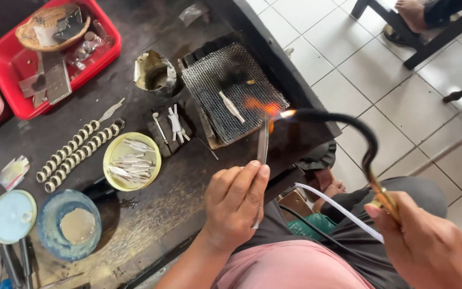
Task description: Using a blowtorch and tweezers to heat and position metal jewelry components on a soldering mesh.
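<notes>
Head view looks down on a dark, scorched tabletop (151, 214). Left hand (235, 206) has its fingers (252, 174) clenched on a pair of tweezers (262, 147), whose tips reach up to the near edge of a wire mesh pad (225, 80). Right hand (429, 246) grips the brass handle of a curved black torch (367, 144), fingers wrapped around it; the nozzle points left and an orange flame (260, 106) plays over the mesh just at the tweezer tips. A small silver piece (231, 106) lies on the mesh, just left of the flame. Left of the pad sit a yellow dish (112, 155) of thin silver pieces, two rows of metal rings (78, 150), a blue bowl (54, 235) and a red tray (6, 69) of scrap metal.
</notes>
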